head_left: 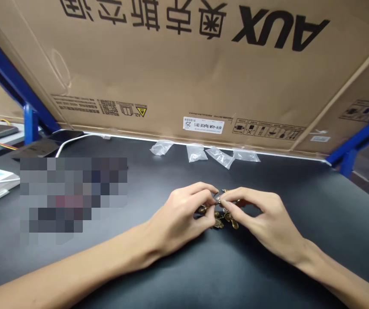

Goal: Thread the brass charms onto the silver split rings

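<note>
Centre-right of frame: left hand (187, 210) and right hand (264, 219), fingertips pinched on a small silvery metal piece (218, 200) above dark-gold metal charms (218, 222) on the black tabletop (123, 274); a slackened pinch could drop it among them.

The surface (133, 274) is black, smooth and mostly matt, with a soft sheen where light falls on its left part. Metal-looking trinkets (218, 222) near its middle show a shiny, brassy finish with bumpy, uneven faces. The small bags (197, 152) at the far edge look like thin clear plastic, crinkled and glossy in streaks. Behind them, the big carton (178, 77) is brown cardboard, matt and mostly smooth, lightly creased at left, with flat black print and a smooth white paper-like label (203, 125). The blue frame (31, 124) looks like painted metal, smooth with a slight gloss. The white cable (71, 139) at far left looks like smooth plastic.
</note>
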`<state>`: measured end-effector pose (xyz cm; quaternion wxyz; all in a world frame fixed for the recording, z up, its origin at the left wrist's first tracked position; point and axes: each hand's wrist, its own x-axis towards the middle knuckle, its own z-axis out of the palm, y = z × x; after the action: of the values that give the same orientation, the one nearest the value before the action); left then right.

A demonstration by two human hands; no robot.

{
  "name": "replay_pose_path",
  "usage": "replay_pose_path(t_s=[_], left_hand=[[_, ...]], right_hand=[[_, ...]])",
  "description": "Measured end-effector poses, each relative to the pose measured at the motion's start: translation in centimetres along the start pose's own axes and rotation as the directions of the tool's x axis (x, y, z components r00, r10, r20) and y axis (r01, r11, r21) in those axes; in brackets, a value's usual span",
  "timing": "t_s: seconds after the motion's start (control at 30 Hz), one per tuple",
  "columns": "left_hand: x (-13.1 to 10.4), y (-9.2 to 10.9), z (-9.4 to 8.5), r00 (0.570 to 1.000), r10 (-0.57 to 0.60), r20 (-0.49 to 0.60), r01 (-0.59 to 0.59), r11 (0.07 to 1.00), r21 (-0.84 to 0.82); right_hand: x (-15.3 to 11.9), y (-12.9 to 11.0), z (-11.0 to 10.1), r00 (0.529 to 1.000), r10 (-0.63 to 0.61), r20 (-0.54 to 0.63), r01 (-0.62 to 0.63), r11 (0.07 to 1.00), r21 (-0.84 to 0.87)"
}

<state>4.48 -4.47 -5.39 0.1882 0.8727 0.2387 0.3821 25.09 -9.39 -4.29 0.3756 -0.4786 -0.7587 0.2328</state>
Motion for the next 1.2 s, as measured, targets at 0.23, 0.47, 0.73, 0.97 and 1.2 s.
replay_pose_path(t_s=[0.23,0.47,0.73,0.97,1.2], left_hand=[[0.2,0.3,-0.2,0.995,-0.087,-0.038,0.086,0.995,-0.049],[0.6,0.8,-0.6,0.928,-0.372,-0.032,0.347,0.891,-0.294],[1.3,-0.3,-1.5,0.873,-0.477,-0.098,0.388,0.804,-0.451],[1.5,-0.5,-1.4,0.82,-0.572,0.007,0.462,0.655,-0.599],[1.2,-0.3,-1.2,0.829,-0.556,0.053,0.466,0.636,-0.615]], right_hand=[[-0.1,0.6,0.0,0.914,-0.405,0.011,0.39,0.874,-0.29],[-0.3,-0.3,-0.6,0.786,-0.609,0.106,0.528,0.572,-0.628],[0.6,2.0,-3.4,0.948,-0.314,-0.055,0.22,0.768,-0.601],[1.4,3.8,-5.2,0.998,-0.046,0.05,0.067,0.769,-0.636],[1.5,4.4,-2.2,0.979,-0.163,0.122,0.203,0.754,-0.625]])
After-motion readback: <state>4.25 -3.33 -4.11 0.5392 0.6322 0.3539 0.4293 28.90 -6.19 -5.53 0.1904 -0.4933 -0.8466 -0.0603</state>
